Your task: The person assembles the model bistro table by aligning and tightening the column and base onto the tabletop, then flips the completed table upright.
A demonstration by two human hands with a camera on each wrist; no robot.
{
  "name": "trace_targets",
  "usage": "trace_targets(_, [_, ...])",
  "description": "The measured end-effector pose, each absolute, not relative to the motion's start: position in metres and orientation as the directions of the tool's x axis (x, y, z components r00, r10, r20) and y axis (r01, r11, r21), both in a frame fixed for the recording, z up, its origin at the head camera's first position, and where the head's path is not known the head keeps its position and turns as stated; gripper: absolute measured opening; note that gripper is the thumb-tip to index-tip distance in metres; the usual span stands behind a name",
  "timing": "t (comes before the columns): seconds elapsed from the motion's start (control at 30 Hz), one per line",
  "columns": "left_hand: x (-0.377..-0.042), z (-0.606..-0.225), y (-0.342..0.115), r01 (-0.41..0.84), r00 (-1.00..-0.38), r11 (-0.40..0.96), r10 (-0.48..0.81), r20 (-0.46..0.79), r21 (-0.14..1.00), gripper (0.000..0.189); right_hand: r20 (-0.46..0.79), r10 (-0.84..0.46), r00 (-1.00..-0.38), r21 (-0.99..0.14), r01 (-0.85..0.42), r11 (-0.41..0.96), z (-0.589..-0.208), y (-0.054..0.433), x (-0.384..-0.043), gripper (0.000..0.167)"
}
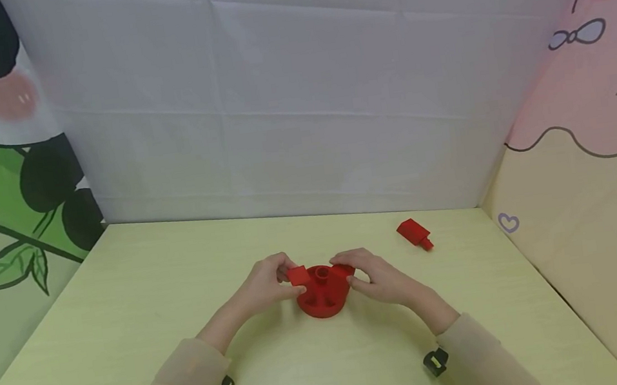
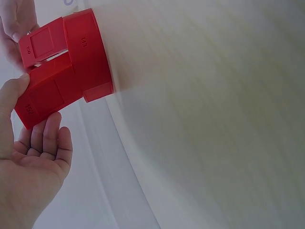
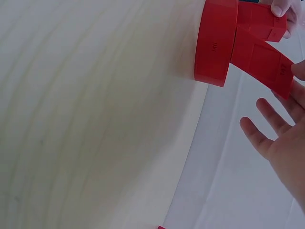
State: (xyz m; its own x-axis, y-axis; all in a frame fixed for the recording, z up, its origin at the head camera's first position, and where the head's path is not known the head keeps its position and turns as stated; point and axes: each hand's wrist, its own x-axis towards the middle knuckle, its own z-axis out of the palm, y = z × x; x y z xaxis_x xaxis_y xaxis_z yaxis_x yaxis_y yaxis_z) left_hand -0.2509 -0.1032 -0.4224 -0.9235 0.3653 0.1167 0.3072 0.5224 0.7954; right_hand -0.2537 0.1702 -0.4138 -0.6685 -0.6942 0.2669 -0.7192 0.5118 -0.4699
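Observation:
A round red plastic base point(image 1: 324, 311) sits on the table, with a short hollow post point(image 1: 322, 273) rising from its middle. My left hand point(image 1: 264, 283) pinches a red block point(image 2: 47, 93) between thumb and fingertips at the base's left side. The number 152 is marked on that block, and its lower end meets the base. On the opposite side my right hand point(image 1: 381, 277) pinches another red block point(image 3: 264, 62) by its outer end. This one tilts outward from the base wall point(image 3: 214, 45), its inner end at the rim.
Farther back on the right, a loose red piece point(image 1: 414, 232) with a narrow stub lies on the pale table point(image 1: 178, 268). A white cloth wall point(image 1: 301, 89) stands behind the table, with printed panels to the left and right.

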Motion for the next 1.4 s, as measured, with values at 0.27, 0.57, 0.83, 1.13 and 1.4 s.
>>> trace_targets(0.27, [-0.251, -0.422, -0.103, 0.307, -0.925, 0.521, 0.362, 0.119, 0.796, 0.030, 0.251, -0.641, -0.725, -0.452, -0.674, 0.585, -0.413, 0.169, -0.248, 0.037])
trace_targets(0.57, [-0.250, -0.422, -0.103, 0.308, -0.923, 0.523, 0.366, 0.117, 0.795, 0.030, 0.300, -0.565, -0.769, -0.427, -0.638, 0.641, -0.415, 0.167, -0.241, 0.034])
trace_targets(0.83, [-0.249, -0.421, -0.102, 0.305, -0.925, 0.529, 0.364, 0.113, 0.792, 0.032, 0.310, -0.481, -0.820, -0.462, -0.572, 0.677, -0.415, 0.161, -0.234, 0.033])
trace_targets(1.13, [-0.250, -0.423, -0.104, 0.323, -0.920, 0.519, 0.370, 0.133, 0.791, 0.031, 0.296, -0.360, -0.885, -0.494, -0.464, 0.735, -0.417, 0.149, -0.230, 0.024])
trace_targets(1.4, [-0.249, -0.422, -0.103, 0.330, -0.918, 0.517, 0.372, 0.139, 0.790, 0.031, 0.273, -0.310, -0.911, -0.465, -0.407, 0.787, -0.415, 0.143, -0.225, 0.028])
